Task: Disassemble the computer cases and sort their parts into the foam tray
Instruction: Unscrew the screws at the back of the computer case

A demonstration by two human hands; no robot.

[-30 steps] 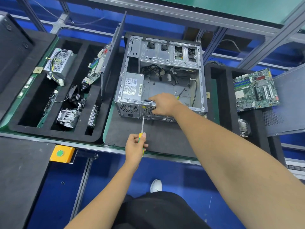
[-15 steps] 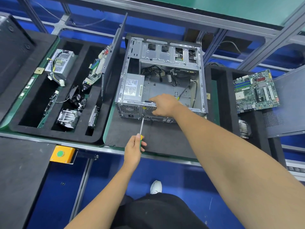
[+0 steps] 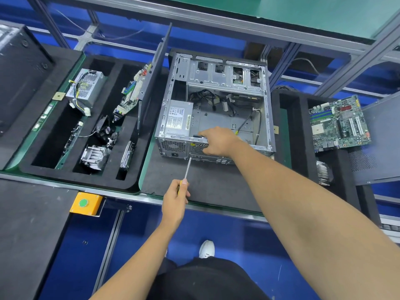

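Our left hand [image 3: 175, 197] curls around the yellow handle of a screwdriver [image 3: 186, 169], whose shaft slants up to the near face of the open computer case [image 3: 216, 105]; the tip meets the case low on its rear panel, just right of the power supply [image 3: 178, 122] in the case's near-left corner.

Starting at the far left, we see a black foam tray [image 3: 129, 185] with long compartments. One holds a second silver power unit [image 3: 85, 87]; the next holds a fan [image 3: 104, 128] and a finned heatsink [image 3: 94, 156]; a circuit board [image 3: 132, 94] leans in the compartment beside them. A dark side panel [image 3: 155, 76] stands upright between the tray and the case, close to both. On the near edge of the bench sits a yellow box with a green button [image 3: 86, 203].

The case lies on a dark mat [image 3: 216, 182], which shows bare between the case and the bench edge, where the screwdriver crosses it.

Our right hand [image 3: 218, 141] rests over the case's near rim, fingers bent down onto the edge and gripping it, just right of the screwdriver tip.

Further right, another foam tray [image 3: 290, 126] stands just beside the case, and a green motherboard [image 3: 339, 122] lies across it.
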